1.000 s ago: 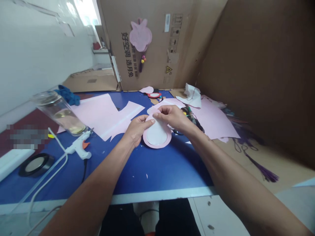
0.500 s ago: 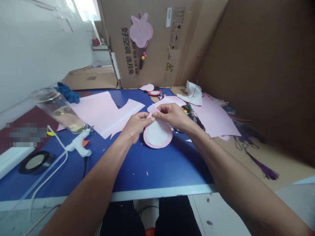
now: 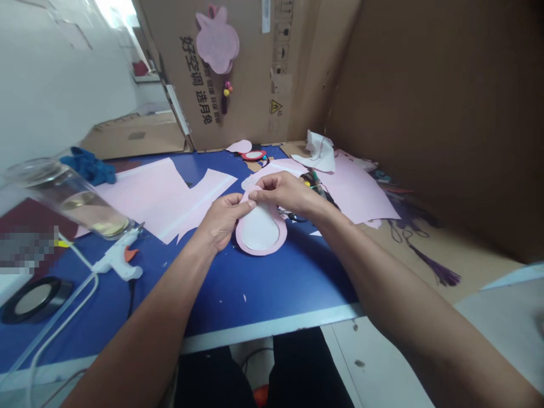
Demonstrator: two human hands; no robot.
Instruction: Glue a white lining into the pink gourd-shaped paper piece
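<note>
Both hands hold a pink gourd-shaped paper cutout [image 3: 281, 233] with a white rounded piece [image 3: 260, 228] lying on its face, a pink rim showing all around. My left hand [image 3: 225, 218] grips the upper left edge, thumb on top. My right hand [image 3: 284, 191] pinches the narrow top end between thumb and fingers, close to the left thumb. The cutout is held a little above the blue table [image 3: 263, 297]. Just behind it lies pink paper [image 3: 283, 165]. Scissors [image 3: 295, 217] show partly under my right wrist.
Left of my arms are a white glue gun [image 3: 117, 259] with a cord, a roll of black tape [image 3: 37, 300] and a glass jar [image 3: 80, 201]. Pink sheets [image 3: 148, 195] spread behind. A purple tassel [image 3: 433, 266] lies right; cardboard walls [image 3: 250, 113] stand at the back and right.
The whole view has shifted, so table items appear further left. Both hands keep their hold on the cutout, and the white piece now sits more evenly inside the pink rim.
</note>
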